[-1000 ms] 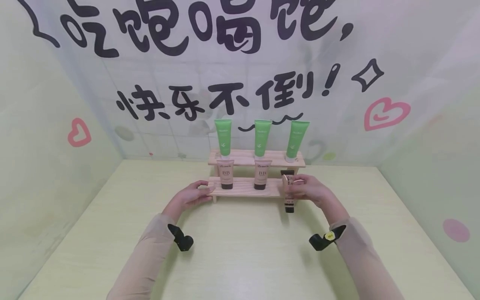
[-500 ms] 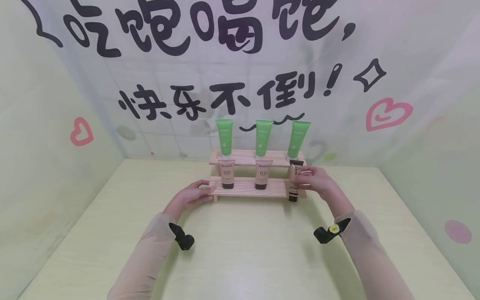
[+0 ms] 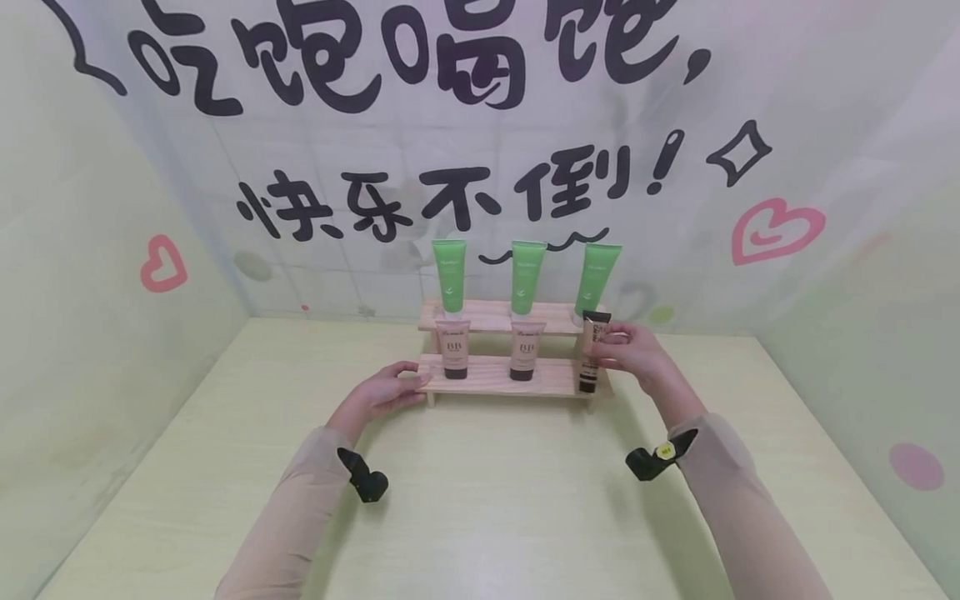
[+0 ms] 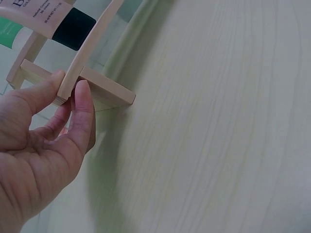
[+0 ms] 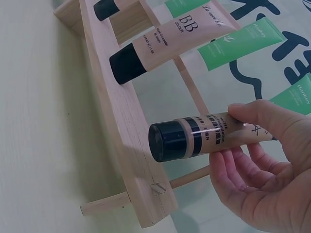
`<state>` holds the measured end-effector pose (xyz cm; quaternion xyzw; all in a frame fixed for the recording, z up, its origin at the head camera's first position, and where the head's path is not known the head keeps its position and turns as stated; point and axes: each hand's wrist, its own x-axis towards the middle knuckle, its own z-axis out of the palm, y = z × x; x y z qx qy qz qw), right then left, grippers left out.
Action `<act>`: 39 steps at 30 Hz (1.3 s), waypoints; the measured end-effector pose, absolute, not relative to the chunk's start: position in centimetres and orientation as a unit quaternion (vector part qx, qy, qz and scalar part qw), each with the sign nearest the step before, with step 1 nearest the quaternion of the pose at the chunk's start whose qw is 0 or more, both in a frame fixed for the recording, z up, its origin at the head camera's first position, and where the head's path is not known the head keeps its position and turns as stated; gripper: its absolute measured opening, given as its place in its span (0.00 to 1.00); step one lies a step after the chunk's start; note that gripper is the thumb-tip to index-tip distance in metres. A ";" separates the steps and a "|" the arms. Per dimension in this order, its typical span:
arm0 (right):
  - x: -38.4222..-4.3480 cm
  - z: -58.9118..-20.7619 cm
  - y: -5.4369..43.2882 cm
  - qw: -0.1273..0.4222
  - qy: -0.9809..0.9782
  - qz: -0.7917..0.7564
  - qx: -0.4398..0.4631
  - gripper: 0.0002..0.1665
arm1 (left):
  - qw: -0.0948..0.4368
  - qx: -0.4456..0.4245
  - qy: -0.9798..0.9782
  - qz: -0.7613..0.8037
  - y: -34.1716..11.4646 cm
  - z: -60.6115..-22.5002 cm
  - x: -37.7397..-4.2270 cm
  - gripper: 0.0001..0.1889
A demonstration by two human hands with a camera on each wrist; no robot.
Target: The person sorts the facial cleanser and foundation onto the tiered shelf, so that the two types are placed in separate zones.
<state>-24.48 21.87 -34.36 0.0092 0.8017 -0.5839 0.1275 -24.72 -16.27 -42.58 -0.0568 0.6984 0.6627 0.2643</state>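
My right hand (image 3: 633,350) pinches a beige foundation tube (image 5: 209,136) with a black cap pointing down, over the right end of the lower step of a two-tier wooden rack (image 3: 487,379). At the rack's left end my left hand (image 4: 48,131) grips the lower step's edge, thumb on top and fingers beneath. Two pink BB cream tubes, a left one (image 3: 454,350) and a middle one (image 3: 524,352), stand cap-down on that lower step. Behind them on the upper step are three green tubes: left (image 3: 450,275), middle (image 3: 527,277) and right (image 3: 597,275).
The rack stands on a pale wood-grain table (image 3: 480,500) close to the back wall (image 3: 337,275), which is printed with large black characters. Side walls rise at left and right. A black wrist camera (image 3: 660,456) sits on the right sleeve, another (image 3: 363,475) on the left.
The right hand has raised the foundation tube from in front of the rack and moved it slightly right, over the lower step's right end. The left hand keeps its grip on the rack.
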 end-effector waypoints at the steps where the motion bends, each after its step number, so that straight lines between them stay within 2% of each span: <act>1: -24.5 -34.4 21.8 0.122 0.804 -0.582 0.010 0.32 | 0.264 -0.056 0.698 0.664 -16.3 -42.6 -24.7 0.29; 11: -24.4 -34.9 21.8 0.067 0.829 -0.556 -0.010 0.36 | 0.263 -0.055 0.697 0.665 -16.4 -42.9 -24.6 0.29; 25: -24.2 -36.6 21.6 0.007 0.831 -0.556 -0.009 0.33 | 0.263 -0.053 0.695 0.668 -16.5 -42.6 -24.4 0.29; 32: -23.7 -37.7 21.5 -0.007 0.823 -0.568 -0.018 0.29 | 0.266 -0.055 0.697 0.664 -16.5 -42.8 -24.3 0.29; 39: -23.5 -38.1 21.5 -0.010 0.815 -0.577 -0.048 0.30 | 0.260 -0.056 0.698 0.665 -16.6 -43.0 -24.5 0.30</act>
